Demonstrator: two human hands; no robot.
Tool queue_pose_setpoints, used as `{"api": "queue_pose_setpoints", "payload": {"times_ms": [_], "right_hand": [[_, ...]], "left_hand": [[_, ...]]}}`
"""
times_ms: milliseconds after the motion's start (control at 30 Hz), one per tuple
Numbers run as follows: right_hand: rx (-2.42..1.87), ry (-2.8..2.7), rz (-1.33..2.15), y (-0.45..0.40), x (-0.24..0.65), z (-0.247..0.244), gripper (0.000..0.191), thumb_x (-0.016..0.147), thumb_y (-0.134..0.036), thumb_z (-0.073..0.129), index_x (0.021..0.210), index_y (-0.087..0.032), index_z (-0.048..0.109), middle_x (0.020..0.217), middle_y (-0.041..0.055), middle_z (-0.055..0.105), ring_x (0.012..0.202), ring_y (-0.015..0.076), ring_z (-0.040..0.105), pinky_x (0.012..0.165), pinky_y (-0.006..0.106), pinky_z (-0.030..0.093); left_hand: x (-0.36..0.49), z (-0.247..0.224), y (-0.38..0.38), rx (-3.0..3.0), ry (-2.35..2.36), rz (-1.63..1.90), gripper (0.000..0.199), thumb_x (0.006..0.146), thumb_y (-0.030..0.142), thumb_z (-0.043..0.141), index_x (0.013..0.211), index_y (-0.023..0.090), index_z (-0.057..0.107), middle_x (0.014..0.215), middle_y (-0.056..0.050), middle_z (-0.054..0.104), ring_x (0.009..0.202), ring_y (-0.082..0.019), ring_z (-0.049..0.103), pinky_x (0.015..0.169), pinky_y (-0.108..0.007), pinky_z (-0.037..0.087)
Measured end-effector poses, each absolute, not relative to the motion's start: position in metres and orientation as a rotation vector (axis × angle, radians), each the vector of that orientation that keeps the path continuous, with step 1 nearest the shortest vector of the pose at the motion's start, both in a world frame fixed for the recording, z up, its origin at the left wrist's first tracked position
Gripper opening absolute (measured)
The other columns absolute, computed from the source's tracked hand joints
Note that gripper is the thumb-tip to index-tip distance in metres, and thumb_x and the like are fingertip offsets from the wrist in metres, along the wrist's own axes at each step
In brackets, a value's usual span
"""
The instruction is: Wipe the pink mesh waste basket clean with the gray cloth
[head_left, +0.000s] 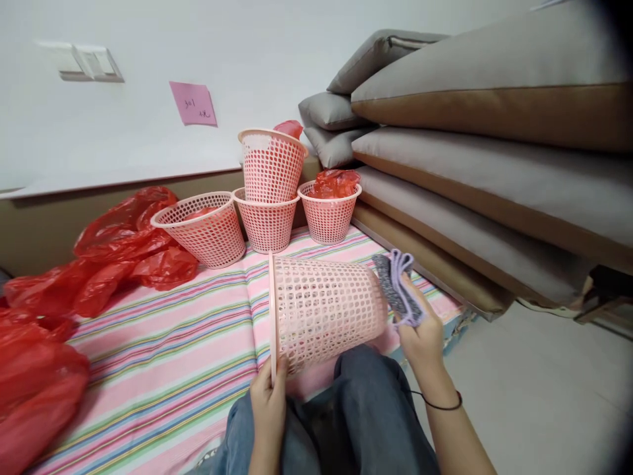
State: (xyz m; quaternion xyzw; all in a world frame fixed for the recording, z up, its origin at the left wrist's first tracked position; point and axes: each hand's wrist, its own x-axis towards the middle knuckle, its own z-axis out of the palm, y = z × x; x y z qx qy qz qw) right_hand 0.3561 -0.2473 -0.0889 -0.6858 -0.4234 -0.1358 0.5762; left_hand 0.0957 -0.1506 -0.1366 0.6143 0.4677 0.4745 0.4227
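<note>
A pink perforated plastic basket lies on its side above my lap, its rim to the left and its base to the right. My left hand grips the lower part of the rim, thumb and fingers on either side. In my right hand is a folded grey cloth with a lilac edge, held close against the base of the basket. Whether the cloth presses on the plastic is hard to make out.
Behind stand more pink baskets, one stacked in another, with red plastic bags inside. Loose red bags lie at the left on the striped sheet. Grey-brown cushions are piled at the right. A pink note sticks to the wall.
</note>
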Motion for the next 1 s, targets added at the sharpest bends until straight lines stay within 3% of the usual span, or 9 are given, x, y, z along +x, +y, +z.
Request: {"api": "queue_pose_setpoints", "payload": {"times_ms": [200,367,500,767,1000], "right_hand": [[-1.727,-1.184,-0.306,-0.217,0.343,-0.111,0.075,0.071,-0.014,0.049,0.145,-0.020,0.047,0.151,0.0083,0.047,0.147,0.0290,0.031,0.118,0.057,0.031],[-1.722,-1.168,-0.295,-0.222,0.341,-0.110,0.073,0.070,-0.009,0.047,0.142,-0.015,0.050,0.146,0.0096,0.053,0.146,0.0264,0.034,0.118,0.051,0.035],[-1.706,-1.214,-0.292,-0.222,0.336,-0.103,0.071,0.069,-0.008,0.044,0.139,-0.016,0.054,0.143,0.0093,0.055,0.144,0.0275,0.037,0.117,0.054,0.035],[-1.614,-1.355,-0.246,-0.206,0.296,-0.085,0.075,0.064,-0.010,0.047,0.138,-0.019,0.054,0.143,0.0074,0.056,0.143,0.0290,0.038,0.117,0.055,0.033],[-1.442,-1.497,-0.219,-0.186,0.256,-0.061,0.076,0.060,-0.012,0.046,0.135,-0.009,0.056,0.142,0.0111,0.057,0.141,0.0307,0.040,0.117,0.055,0.032]], "left_hand": [[0.099,-0.127,-0.152,1.565,1.189,1.140,0.066,0.071,0.083,0.051,0.049,0.022,0.036,0.052,0.004,0.030,0.053,-0.012,0.032,0.053,-0.026,0.027],[0.096,-0.137,-0.151,1.584,1.175,1.138,0.062,0.075,0.079,0.052,0.053,0.021,0.043,0.053,0.004,0.034,0.054,-0.013,0.035,0.054,-0.027,0.028],[0.093,-0.145,-0.149,1.580,1.136,1.128,0.057,0.079,0.072,0.055,0.057,0.020,0.049,0.056,0.003,0.040,0.056,-0.013,0.037,0.056,-0.027,0.030],[0.097,-0.139,-0.152,1.593,1.156,1.150,0.060,0.080,0.075,0.050,0.054,0.022,0.037,0.054,0.004,0.032,0.053,-0.012,0.033,0.054,-0.026,0.027],[0.097,-0.139,-0.151,1.616,1.172,1.143,0.058,0.081,0.074,0.049,0.057,0.022,0.039,0.055,0.004,0.034,0.054,-0.013,0.036,0.054,-0.026,0.030]]}}
